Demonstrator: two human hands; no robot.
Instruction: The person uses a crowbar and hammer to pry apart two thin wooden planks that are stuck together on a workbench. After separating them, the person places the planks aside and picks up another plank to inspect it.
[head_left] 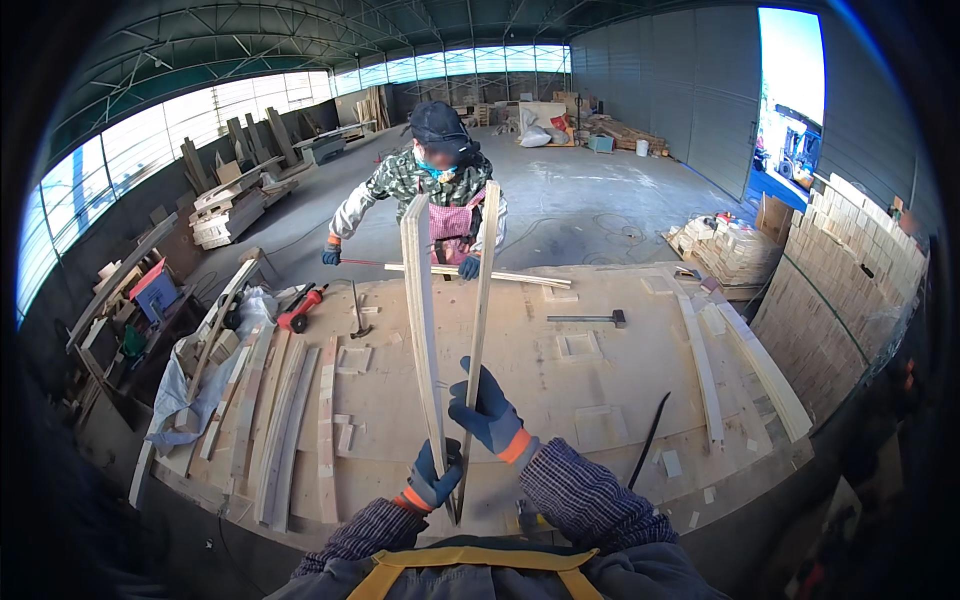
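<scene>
Two long, pale wooden slats rise from the near side of the workbench in front of me. My left hand point(433, 476), in a blue-grey glove with an orange cuff, is closed round the lower end of the left slat point(419, 290). My right hand point(488, 408), gloved alike, grips the narrow right slat point(481, 290) a bit higher up. The slats stand apart at the top and come close together near my left hand. Part of the fingers on both hands is hidden by the wood.
Across the workbench point(510, 400), a co-worker point(440, 185) handles a thin wood strip point(480, 273). Wood strips point(288, 430) lie at left, near a red power tool point(302, 310) and a hammer point(359, 312). Another hammer point(590, 319) and a black bar point(650, 440) lie right.
</scene>
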